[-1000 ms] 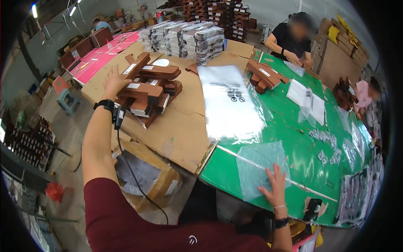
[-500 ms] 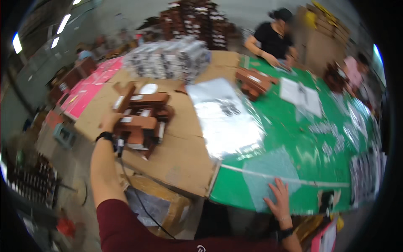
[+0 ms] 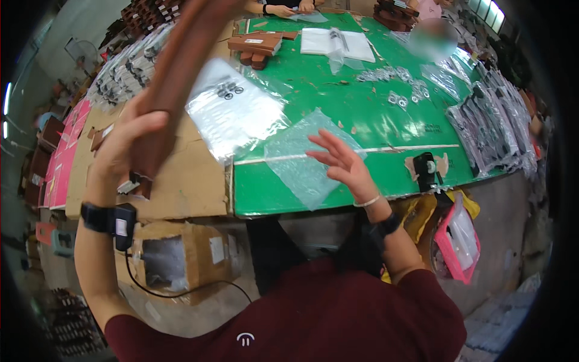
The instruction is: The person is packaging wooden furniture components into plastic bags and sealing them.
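Note:
My left hand (image 3: 123,136) is closed around a long reddish-brown wooden piece (image 3: 181,66), raised and tilted close to the camera. The top of this piece runs out of the picture, and it hides part of the cardboard behind it. My right hand (image 3: 350,166) hovers with fingers spread and nothing in them. Beneath it, a thin translucent bluish sheet (image 3: 298,178) lies flat near the green table's front edge. A stack of clear plastic bags (image 3: 235,114) rests between the two hands, farther back, across the cardboard and the green top.
The green table (image 3: 386,127) carries brown wooden parts (image 3: 256,43), a white stack of sheets (image 3: 362,45) and small bagged parts (image 3: 392,75). Wrapped pieces (image 3: 491,120) fill its right end. A co-worker's hands (image 3: 280,10) work across it. Below stands an open carton (image 3: 187,253).
My left hand has lifted a wooden piece off the pile on the cardboard and brought it up toward me. My right hand has risen from the translucent sheet. The view has swung rightward and down.

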Available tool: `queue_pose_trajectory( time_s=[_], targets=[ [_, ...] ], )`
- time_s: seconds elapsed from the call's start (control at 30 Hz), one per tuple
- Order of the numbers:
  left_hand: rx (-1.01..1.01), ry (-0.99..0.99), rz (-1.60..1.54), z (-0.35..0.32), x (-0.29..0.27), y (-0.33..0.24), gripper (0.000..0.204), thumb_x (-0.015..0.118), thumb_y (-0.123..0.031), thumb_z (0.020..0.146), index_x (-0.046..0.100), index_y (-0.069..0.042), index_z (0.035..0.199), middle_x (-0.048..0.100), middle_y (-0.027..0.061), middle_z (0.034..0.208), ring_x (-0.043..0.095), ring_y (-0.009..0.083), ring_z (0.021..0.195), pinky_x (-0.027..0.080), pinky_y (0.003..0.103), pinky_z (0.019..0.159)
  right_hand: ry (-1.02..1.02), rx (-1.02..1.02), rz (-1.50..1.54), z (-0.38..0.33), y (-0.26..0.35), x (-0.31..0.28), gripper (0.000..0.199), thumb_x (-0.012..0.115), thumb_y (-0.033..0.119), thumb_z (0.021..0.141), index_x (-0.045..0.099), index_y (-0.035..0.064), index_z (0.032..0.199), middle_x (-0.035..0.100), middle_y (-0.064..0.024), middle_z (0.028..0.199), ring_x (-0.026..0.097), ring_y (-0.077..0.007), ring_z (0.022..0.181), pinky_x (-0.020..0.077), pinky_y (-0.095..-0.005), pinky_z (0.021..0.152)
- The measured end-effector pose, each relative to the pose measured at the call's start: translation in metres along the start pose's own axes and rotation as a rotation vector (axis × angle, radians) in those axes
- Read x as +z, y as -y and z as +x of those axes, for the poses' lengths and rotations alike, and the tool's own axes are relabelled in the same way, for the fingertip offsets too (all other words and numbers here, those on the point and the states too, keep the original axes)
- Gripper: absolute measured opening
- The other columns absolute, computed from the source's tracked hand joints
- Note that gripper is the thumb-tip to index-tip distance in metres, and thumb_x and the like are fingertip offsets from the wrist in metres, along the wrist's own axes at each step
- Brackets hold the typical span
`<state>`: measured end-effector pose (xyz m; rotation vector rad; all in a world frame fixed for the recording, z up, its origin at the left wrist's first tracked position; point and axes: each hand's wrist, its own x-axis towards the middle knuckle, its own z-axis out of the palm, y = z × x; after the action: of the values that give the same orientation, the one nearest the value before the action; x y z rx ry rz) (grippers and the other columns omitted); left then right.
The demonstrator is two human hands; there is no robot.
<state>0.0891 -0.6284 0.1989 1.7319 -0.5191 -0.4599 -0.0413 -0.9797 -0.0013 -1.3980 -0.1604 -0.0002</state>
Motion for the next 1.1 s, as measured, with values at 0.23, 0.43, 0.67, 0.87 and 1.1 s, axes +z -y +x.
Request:
queue_pose_trajectory(
  time_s=[0.23, 0.43, 0.67, 0.87, 1.1],
  targets=[
    [-0.210, 0.845, -0.677, 0.011, 0.214, 0.038, 0.073, 0.075, -0.029, 0.085, 0.042, 0.003, 0.141, 0.055, 0.0135, 0.132, 0.055, 0.0197, 0.120, 0.046, 0.033, 0.100, 0.382, -0.518, 0.572, -0.034, 0.037, 0.006, 0.120, 0.084, 0.061, 0.067, 0.023, 0.0072, 0.155, 0.030, -0.0252, 0.156, 0.033, -0.0426, 0.142, 0.0309, -0.0567, 0.116],
    [-0.375, 0.913, -1.115, -0.002, 0.282, 0.120, 0.087, 0.075, -0.044, 0.084, 0.035, 0.001, 0.147, 0.054, 0.0256, 0.134, 0.058, 0.0390, 0.120, 0.048, 0.047, 0.103, 0.394, -0.209, 0.754, -0.070, 0.037, -0.016, 0.129, 0.100, 0.030, 0.051, 0.024, 0.0052, 0.152, 0.045, -0.0254, 0.145, 0.041, -0.0421, 0.137, 0.0384, -0.0535, 0.112],
    [-0.396, 0.940, -1.240, -0.015, 0.315, 0.142, 0.093, 0.052, -0.070, 0.089, 0.035, 0.000, 0.148, 0.053, 0.0269, 0.136, 0.056, 0.0403, 0.124, 0.042, 0.053, 0.109, 0.258, -0.153, 0.632, -0.086, 0.008, -0.028, 0.109, 0.095, 0.043, 0.059, 0.033, 0.0093, 0.142, 0.058, -0.0187, 0.122, 0.056, -0.0357, 0.123, 0.0381, -0.0553, 0.112],
    [-0.232, 0.921, -1.161, 0.002, 0.313, 0.143, 0.096, 0.031, -0.080, 0.089, 0.038, -0.004, 0.148, 0.053, 0.0227, 0.139, 0.055, 0.0345, 0.126, 0.041, 0.046, 0.110, 0.127, 0.087, 0.581, -0.074, 0.020, -0.037, 0.082, 0.082, 0.039, 0.078, 0.038, 0.0065, 0.139, 0.058, -0.0155, 0.121, 0.059, -0.0313, 0.115, 0.0451, -0.0489, 0.106],
    [0.250, -0.055, 0.603, -0.008, 0.245, 0.203, 0.050, 0.072, -0.031, 0.085, 0.058, -0.010, 0.129, 0.062, 0.0106, 0.127, 0.058, 0.0289, 0.118, 0.046, 0.040, 0.095, -0.149, 0.017, -0.244, -0.037, 0.057, -0.063, 0.080, 0.082, 0.036, 0.078, 0.045, -0.0059, 0.134, 0.063, -0.0162, 0.121, 0.061, -0.0239, 0.115, 0.0496, -0.0360, 0.096]
  ],
)
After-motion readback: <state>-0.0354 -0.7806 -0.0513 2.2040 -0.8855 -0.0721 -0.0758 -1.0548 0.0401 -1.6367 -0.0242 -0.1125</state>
